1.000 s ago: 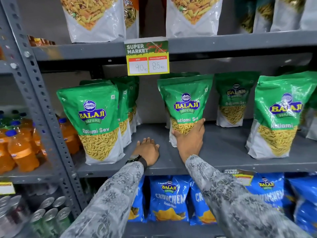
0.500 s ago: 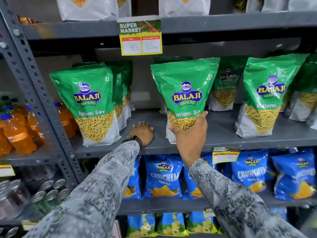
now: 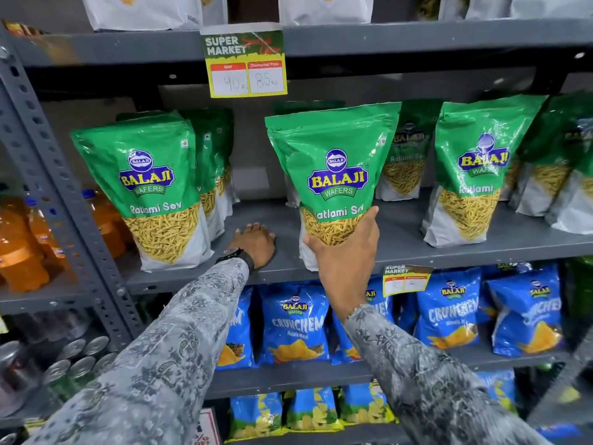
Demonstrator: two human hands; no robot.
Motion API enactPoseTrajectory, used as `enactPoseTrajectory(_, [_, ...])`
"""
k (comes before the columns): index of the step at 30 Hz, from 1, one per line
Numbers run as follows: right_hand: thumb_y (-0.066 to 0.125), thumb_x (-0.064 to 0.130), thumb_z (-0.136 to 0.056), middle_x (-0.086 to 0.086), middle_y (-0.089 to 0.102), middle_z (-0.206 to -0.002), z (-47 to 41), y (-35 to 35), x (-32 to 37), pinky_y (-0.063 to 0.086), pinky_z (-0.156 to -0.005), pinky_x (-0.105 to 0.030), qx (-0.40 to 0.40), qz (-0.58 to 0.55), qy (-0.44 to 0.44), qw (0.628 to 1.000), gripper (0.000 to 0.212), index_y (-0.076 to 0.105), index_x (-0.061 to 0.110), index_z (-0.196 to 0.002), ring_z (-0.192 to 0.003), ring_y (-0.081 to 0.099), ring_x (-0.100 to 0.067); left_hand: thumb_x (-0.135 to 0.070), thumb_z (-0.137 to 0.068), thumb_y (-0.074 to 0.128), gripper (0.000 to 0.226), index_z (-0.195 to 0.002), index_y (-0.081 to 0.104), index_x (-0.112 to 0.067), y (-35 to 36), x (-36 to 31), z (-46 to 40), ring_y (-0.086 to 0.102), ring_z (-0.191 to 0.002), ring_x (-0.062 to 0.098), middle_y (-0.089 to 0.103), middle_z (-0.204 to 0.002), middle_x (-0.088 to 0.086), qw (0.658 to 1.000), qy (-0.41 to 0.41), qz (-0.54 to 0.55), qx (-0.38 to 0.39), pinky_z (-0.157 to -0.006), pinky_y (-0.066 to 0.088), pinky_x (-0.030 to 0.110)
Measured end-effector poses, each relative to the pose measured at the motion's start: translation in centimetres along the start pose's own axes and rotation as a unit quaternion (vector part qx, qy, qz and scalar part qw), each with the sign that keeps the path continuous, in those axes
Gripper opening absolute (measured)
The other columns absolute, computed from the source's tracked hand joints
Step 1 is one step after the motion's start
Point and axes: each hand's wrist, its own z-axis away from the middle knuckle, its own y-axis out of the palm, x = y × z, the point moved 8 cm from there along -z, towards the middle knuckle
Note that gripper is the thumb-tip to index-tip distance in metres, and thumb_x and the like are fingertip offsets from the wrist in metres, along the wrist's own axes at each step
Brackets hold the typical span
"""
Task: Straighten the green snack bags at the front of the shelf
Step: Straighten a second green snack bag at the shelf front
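Note:
Green Balaji Ratlami Sev bags stand on the grey middle shelf [image 3: 401, 252]. My right hand [image 3: 346, 252] grips the lower front of the middle green bag [image 3: 333, 162], which stands upright near the shelf's front edge. My left hand [image 3: 256, 242] rests palm down on the bare shelf between that bag and the left green bag [image 3: 150, 175], which stands at the front with more bags behind it. The right green bag [image 3: 475, 168] stands apart, leaning slightly. More green bags stand further back.
A yellow price tag [image 3: 247, 64] hangs from the shelf above. Blue Crunchem bags [image 3: 295, 322] fill the shelf below. A perforated grey upright [image 3: 61, 200] borders the left side, with orange drink bottles [image 3: 19, 245] and cans [image 3: 73, 358] beyond it.
My right hand has drawn the middle green bag forward from the back to the shelf's front edge. The left hand stays flat on the shelf.

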Motion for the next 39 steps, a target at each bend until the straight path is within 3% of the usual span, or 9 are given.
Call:
enactPoseTrajectory(4, [0.089, 0.054, -0.072, -0.005, 0.026, -0.167, -0.1, -0.4, 0.3, 0.028, -0.125, -0.040, 0.017, 0.002, -0.016, 1.000, 0.133, 0.002, 0.019, -0.167, -0.155, 0.025, -0.024, -0.035, -0.105, 0.024, 0.055, -0.146, 0.046, -0.004, 0.0, 0.0, 0.0, 0.034, -0.150, 0.032, 0.039, -0.160, 0.017, 1.000, 0.001, -0.002, -0.004, -0.123, 0.021, 0.054])
enactPoseTrajectory(9, [0.067, 0.080, -0.080, 0.004, 0.012, -0.174, -0.2, -2.2, -0.2, 0.019, -0.128, -0.045, 0.029, -0.020, -0.034, 0.999, 0.121, -0.003, 0.030, -0.165, -0.160, 0.013, -0.017, -0.034, -0.105, 0.025, 0.054, -0.146, 0.046, -0.005, -0.1, -0.1, 0.1, 0.035, -0.150, 0.032, 0.040, -0.160, 0.017, 1.000, 0.003, -0.003, -0.007, -0.123, 0.022, 0.053])
enactPoseTrajectory(12, [0.061, 0.084, -0.081, 0.006, 0.009, -0.175, -0.3, -3.3, -0.4, 0.016, -0.129, -0.043, 0.019, -0.031, -0.040, 0.999, 0.118, -0.001, 0.030, -0.166, -0.160, 0.010, -0.013, -0.034, -0.105, 0.025, 0.055, -0.146, 0.046, -0.005, -0.2, -0.1, 0.1, 0.034, -0.150, 0.032, 0.039, -0.160, 0.017, 1.000, 0.003, -0.002, -0.004, -0.123, 0.021, 0.053])
enactPoseTrajectory(17, [0.063, 0.074, -0.087, 0.006, 0.005, -0.176, -0.1, -3.5, -0.5, 0.011, -0.128, -0.034, 0.029, -0.032, -0.047, 0.998, 0.113, -0.001, 0.026, -0.167, -0.161, 0.005, -0.010, -0.033, -0.105, 0.026, 0.053, -0.143, 0.048, -0.005, -0.2, -0.1, 0.2, 0.038, -0.148, 0.033, 0.043, -0.157, 0.018, 1.000, 0.004, -0.005, -0.006, -0.122, 0.023, 0.053])
enactPoseTrajectory(24, [0.076, 0.033, -0.093, 0.000, -0.001, -0.177, 0.0, -0.7, -1.0, 0.006, -0.122, -0.024, 0.084, -0.001, -0.055, 0.995, 0.110, -0.004, 0.021, -0.167, -0.162, 0.002, -0.017, -0.033, -0.106, 0.025, 0.052, -0.143, 0.048, -0.004, -0.4, -0.3, 0.4, 0.036, -0.148, 0.033, 0.042, -0.157, 0.018, 1.000, 0.000, -0.003, -0.004, -0.122, 0.023, 0.054])
enactPoseTrajectory(39, [0.075, 0.031, -0.095, -0.005, 0.006, -0.176, -2.1, 2.0, -1.5, 0.006, -0.110, -0.009, 0.075, 0.010, -0.059, 0.995, 0.103, 0.002, 0.016, -0.167, -0.161, 0.009, -0.018, -0.034, -0.105, 0.025, 0.052, -0.144, 0.047, -0.006, -0.2, -0.1, 0.4, 0.036, -0.149, 0.033, 0.041, -0.158, 0.016, 1.000, -0.006, 0.012, -0.001, -0.123, 0.021, 0.053])
